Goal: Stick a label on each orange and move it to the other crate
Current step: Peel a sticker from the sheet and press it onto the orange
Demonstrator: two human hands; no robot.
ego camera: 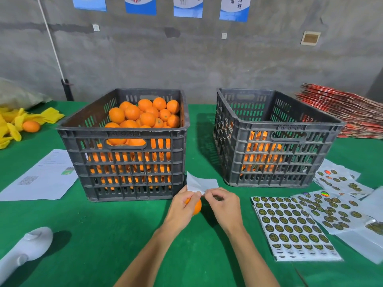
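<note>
Labelling step: your left hand (182,206) gripped an orange (196,207); both hands' fingers pinched a backing strip (202,184). Next, probably: stick label, carry orange to 2 o'clock crate (275,129).

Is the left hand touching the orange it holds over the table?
Touching. The head view shows the left hand with its fingers curled round the orange, hiding most of it, with no gap between them.

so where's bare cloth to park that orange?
Free: green cloth between the full crate, the white device and the left hand; also the strip between both crates. Crowded: label sheets right of the right hand.
</note>
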